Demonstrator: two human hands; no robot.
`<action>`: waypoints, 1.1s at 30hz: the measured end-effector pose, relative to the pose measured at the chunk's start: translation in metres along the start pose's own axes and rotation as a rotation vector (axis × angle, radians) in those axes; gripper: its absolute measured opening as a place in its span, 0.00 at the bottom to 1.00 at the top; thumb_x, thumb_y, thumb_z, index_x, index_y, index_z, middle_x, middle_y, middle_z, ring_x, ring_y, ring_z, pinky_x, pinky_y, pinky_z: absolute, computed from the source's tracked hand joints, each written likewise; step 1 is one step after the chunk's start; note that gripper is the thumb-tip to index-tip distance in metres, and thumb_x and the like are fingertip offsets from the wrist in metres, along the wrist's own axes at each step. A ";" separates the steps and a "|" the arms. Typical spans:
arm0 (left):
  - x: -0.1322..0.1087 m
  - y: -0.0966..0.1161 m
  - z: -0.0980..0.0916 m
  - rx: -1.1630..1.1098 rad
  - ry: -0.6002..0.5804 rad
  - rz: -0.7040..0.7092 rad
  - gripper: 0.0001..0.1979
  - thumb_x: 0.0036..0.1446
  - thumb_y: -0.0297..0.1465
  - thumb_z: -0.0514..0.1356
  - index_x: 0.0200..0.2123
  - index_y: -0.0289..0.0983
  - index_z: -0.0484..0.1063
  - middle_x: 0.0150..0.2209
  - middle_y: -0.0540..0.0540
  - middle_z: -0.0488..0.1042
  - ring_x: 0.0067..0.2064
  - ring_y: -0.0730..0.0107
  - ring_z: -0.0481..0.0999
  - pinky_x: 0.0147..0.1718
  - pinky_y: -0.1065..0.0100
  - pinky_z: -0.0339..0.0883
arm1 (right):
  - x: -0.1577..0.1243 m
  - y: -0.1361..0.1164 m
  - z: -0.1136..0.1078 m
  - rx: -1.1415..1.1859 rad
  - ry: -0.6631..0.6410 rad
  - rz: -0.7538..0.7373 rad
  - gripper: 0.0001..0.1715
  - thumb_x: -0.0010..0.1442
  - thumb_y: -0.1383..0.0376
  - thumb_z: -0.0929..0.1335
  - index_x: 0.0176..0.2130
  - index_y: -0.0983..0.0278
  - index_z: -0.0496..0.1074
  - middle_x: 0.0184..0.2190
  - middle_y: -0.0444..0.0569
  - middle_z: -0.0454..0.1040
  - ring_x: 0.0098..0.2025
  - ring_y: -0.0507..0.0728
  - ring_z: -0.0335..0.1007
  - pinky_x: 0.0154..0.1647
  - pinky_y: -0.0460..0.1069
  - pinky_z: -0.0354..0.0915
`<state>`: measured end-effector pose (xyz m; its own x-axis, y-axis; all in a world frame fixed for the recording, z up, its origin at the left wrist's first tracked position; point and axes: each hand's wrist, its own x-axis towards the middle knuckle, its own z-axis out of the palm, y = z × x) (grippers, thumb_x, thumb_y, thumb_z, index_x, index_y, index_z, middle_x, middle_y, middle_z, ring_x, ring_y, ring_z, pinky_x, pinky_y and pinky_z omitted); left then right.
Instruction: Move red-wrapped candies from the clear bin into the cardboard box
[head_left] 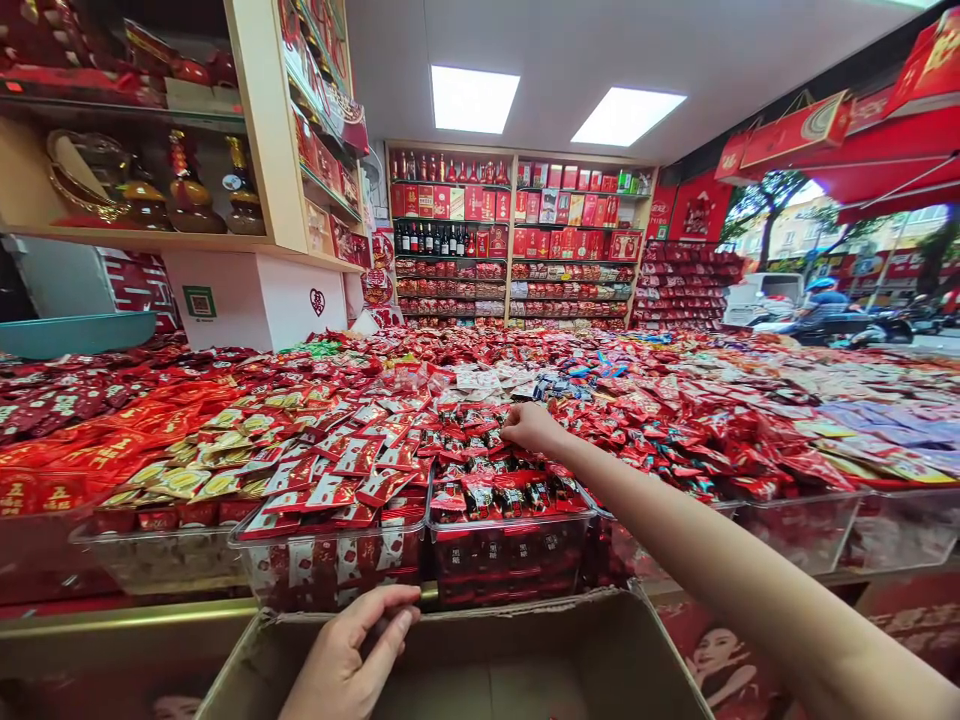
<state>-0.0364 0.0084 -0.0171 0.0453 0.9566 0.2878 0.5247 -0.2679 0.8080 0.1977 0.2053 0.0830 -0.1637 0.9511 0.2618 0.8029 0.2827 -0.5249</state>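
Observation:
My right hand (pixel 534 428) reaches out over a clear plastic bin (pixel 510 530) of small red-and-black wrapped packets (pixel 517 495). Its fingers are curled closed at the packets; whatever they may hold is hidden. Below, my left hand (pixel 356 650) pinches the far rim of an open cardboard box (pixel 517 612), thumb on the inner side. The box stands directly in front of the bins, and the part of its bottom in view is bare cardboard. Left of the packets is another clear bin (pixel 330 550) heaped with red-and-white packets (pixel 360 455).
Heaped bins of gold packets (pixel 214 455), red packets (pixel 750 440) and lilac packets (pixel 885 430) spread across the counter. A shelf cabinet (pixel 255 130) juts out at upper left. Stocked shelves (pixel 514 235) line the back wall. Outside at right, a person in a blue helmet (pixel 825 290) is near scooters.

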 end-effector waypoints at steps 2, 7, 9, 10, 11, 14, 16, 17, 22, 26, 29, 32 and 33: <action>0.000 0.001 0.000 0.003 0.014 0.004 0.11 0.50 0.37 0.56 0.36 0.40 0.72 0.31 0.49 0.76 0.31 0.68 0.74 0.30 0.74 0.68 | -0.002 0.000 -0.001 -0.047 0.008 -0.019 0.05 0.42 0.68 0.66 0.18 0.67 0.67 0.17 0.48 0.69 0.23 0.52 0.64 0.23 0.44 0.55; 0.000 0.005 0.000 0.000 0.045 0.009 0.10 0.49 0.37 0.57 0.34 0.41 0.73 0.29 0.50 0.76 0.30 0.68 0.74 0.29 0.74 0.69 | -0.009 -0.003 -0.003 -0.109 -0.001 -0.076 0.04 0.44 0.67 0.66 0.21 0.66 0.69 0.20 0.48 0.71 0.25 0.51 0.65 0.24 0.43 0.55; 0.000 0.006 0.000 0.004 0.041 0.008 0.10 0.49 0.37 0.57 0.34 0.41 0.73 0.29 0.50 0.76 0.30 0.67 0.74 0.29 0.74 0.69 | -0.011 -0.005 -0.004 -0.105 -0.034 -0.125 0.06 0.45 0.64 0.67 0.27 0.65 0.70 0.24 0.46 0.72 0.26 0.50 0.65 0.24 0.42 0.56; 0.000 0.006 0.000 0.007 0.039 0.008 0.10 0.49 0.37 0.57 0.34 0.41 0.73 0.29 0.50 0.76 0.30 0.67 0.74 0.30 0.74 0.68 | -0.011 -0.005 -0.004 -0.104 -0.052 -0.153 0.09 0.44 0.63 0.68 0.29 0.64 0.70 0.26 0.45 0.72 0.27 0.50 0.66 0.24 0.41 0.56; 0.000 0.006 0.000 0.011 0.036 0.009 0.10 0.49 0.37 0.57 0.35 0.41 0.73 0.30 0.50 0.76 0.30 0.68 0.74 0.30 0.74 0.68 | -0.011 -0.005 -0.005 -0.107 -0.067 -0.177 0.11 0.43 0.62 0.69 0.31 0.64 0.70 0.27 0.44 0.73 0.28 0.50 0.66 0.25 0.41 0.56; 0.000 0.004 0.000 0.031 0.028 0.000 0.11 0.50 0.37 0.56 0.36 0.41 0.72 0.30 0.50 0.76 0.30 0.68 0.74 0.31 0.74 0.68 | -0.008 -0.004 -0.003 -0.141 -0.081 -0.223 0.15 0.43 0.62 0.70 0.33 0.63 0.70 0.31 0.45 0.73 0.32 0.51 0.67 0.28 0.42 0.58; 0.000 0.004 0.000 0.049 0.026 -0.012 0.11 0.50 0.37 0.56 0.36 0.41 0.72 0.31 0.50 0.76 0.31 0.68 0.74 0.31 0.74 0.68 | -0.004 -0.003 0.000 -0.174 -0.065 -0.239 0.16 0.44 0.62 0.70 0.35 0.64 0.69 0.33 0.47 0.72 0.34 0.53 0.67 0.31 0.43 0.58; -0.001 0.003 0.000 0.053 0.024 -0.016 0.11 0.50 0.38 0.56 0.36 0.41 0.72 0.32 0.50 0.76 0.32 0.68 0.74 0.32 0.74 0.68 | -0.002 -0.002 0.001 -0.191 -0.050 -0.247 0.16 0.44 0.62 0.69 0.36 0.65 0.69 0.35 0.49 0.72 0.36 0.54 0.66 0.33 0.44 0.58; -0.001 0.004 0.000 0.013 0.020 -0.027 0.12 0.50 0.38 0.56 0.36 0.40 0.72 0.34 0.49 0.77 0.35 0.65 0.75 0.32 0.74 0.68 | 0.004 -0.002 0.004 -0.257 0.010 -0.268 0.15 0.47 0.62 0.68 0.36 0.67 0.68 0.37 0.55 0.69 0.40 0.57 0.64 0.36 0.46 0.57; 0.001 0.005 0.001 0.012 0.044 -0.022 0.12 0.48 0.38 0.57 0.35 0.40 0.73 0.31 0.49 0.77 0.33 0.66 0.75 0.31 0.74 0.69 | 0.003 0.000 0.003 -0.262 -0.003 -0.276 0.13 0.46 0.61 0.68 0.32 0.66 0.69 0.33 0.52 0.71 0.36 0.56 0.65 0.32 0.45 0.57; 0.001 0.006 0.001 0.002 0.041 -0.010 0.11 0.48 0.37 0.57 0.35 0.40 0.73 0.31 0.49 0.77 0.31 0.66 0.75 0.30 0.74 0.69 | -0.001 0.001 0.001 -0.231 0.005 -0.292 0.12 0.46 0.61 0.68 0.31 0.66 0.69 0.32 0.52 0.71 0.36 0.56 0.65 0.33 0.45 0.57; -0.001 0.007 0.000 0.004 0.035 0.013 0.10 0.50 0.36 0.57 0.35 0.41 0.73 0.32 0.49 0.78 0.33 0.66 0.76 0.32 0.73 0.70 | -0.017 -0.010 -0.006 -0.157 0.059 -0.307 0.12 0.49 0.63 0.67 0.34 0.67 0.68 0.36 0.55 0.69 0.40 0.57 0.63 0.37 0.47 0.57; -0.002 0.007 -0.001 0.020 0.040 0.038 0.10 0.50 0.35 0.57 0.35 0.41 0.73 0.32 0.48 0.78 0.34 0.65 0.76 0.33 0.72 0.69 | -0.027 -0.017 -0.010 -0.120 0.076 -0.318 0.11 0.51 0.63 0.66 0.35 0.68 0.67 0.36 0.55 0.69 0.40 0.56 0.63 0.38 0.47 0.57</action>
<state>-0.0337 0.0040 -0.0114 0.0316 0.9403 0.3389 0.5401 -0.3014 0.7858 0.1942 0.1732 0.0930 -0.3772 0.8045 0.4588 0.7808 0.5427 -0.3097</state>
